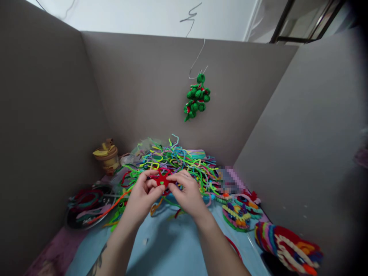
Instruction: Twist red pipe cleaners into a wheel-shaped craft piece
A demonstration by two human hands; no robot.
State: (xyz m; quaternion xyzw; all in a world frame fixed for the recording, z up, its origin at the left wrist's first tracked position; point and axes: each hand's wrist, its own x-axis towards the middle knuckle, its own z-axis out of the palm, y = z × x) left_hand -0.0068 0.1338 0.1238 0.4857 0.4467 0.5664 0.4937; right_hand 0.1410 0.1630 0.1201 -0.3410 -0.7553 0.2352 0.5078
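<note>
Between my two hands is a small red pipe-cleaner piece (163,179) with several arms sticking out and a green spot at its lower middle. My left hand (143,195) pinches its left side between thumb and fingers. On the other side, the thumb and fingertips of my right hand (186,191) are closed on its right edge. Just behind both hands lies a heaped pile of coloured pipe cleaners (178,155), mostly green, yellow, blue and purple. My fingers cover part of the red piece.
Blue cloth (166,245) covers the work surface. A dark round tray (83,222) with fuzzy strands and a brown cup (107,156) stand left. Colourful fuzzy pieces (237,216) and a striped bundle (287,245) lie right. A green cluster (198,96) hangs from a wire before grey panels (143,84).
</note>
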